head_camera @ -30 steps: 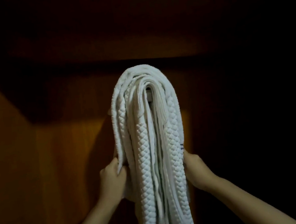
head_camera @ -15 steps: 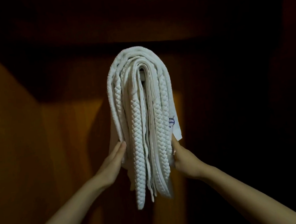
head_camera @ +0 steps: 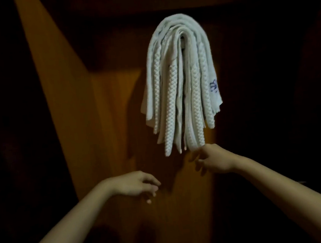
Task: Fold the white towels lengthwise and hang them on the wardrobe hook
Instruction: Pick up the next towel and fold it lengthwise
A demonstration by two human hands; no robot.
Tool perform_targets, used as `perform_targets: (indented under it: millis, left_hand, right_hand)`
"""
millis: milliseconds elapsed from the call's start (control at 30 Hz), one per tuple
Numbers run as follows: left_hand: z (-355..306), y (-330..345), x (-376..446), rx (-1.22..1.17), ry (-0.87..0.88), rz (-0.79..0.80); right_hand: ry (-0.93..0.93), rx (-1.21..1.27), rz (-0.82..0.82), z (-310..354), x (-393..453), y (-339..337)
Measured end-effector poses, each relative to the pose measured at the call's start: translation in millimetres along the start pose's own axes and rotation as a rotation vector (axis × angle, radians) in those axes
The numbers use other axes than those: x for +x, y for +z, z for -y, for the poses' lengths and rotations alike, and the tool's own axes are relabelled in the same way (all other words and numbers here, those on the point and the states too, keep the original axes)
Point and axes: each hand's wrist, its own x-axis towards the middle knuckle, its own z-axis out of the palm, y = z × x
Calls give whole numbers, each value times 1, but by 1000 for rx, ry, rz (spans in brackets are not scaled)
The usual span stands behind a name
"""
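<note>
Hung towels (head_camera: 179, 84); both hands (head_camera: 134, 184) (head_camera: 212, 161) empty below.

White towels (head_camera: 179, 84), woven in a raised diamond pattern, with a small blue mark at their 3 o'clock edge; orange-brown wooden wardrobe panel (head_camera: 100, 117) behind.

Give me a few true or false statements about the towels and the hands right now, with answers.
1. The white towels hang draped over a support inside the wardrobe. True.
2. The left hand grips the towels. False: it hangs below them, empty and apart.
3. The right hand is just under the towels' lowest ends. True.
4. The towels lie in a pile on the floor. False: they hang.
5. One towel shows a blue mark at its right edge. True.
</note>
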Motion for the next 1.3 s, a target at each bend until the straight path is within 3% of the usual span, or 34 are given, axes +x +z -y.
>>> perform_targets:
  millis: [167,333,567,1067,1300]
  left_hand:
    - [46,56,-68,46,-87,60]
    - [111,116,-138,-86,-295,105]
    - [213,197,-246,-274,-527,-34]
    - [343,334,-505,-721,-892,-415]
    - [408,386,-601,-779,-1028,-522]
  right_hand:
    - [-28,-35,219,22,-23,74]
    - [-86,-25,429,52,-36,159]
    - [-304,-118,708,138,-50,291]
    - [-641,-162,1199,356,-160,559]
    - [-685,-277,1313,434,-215,666]
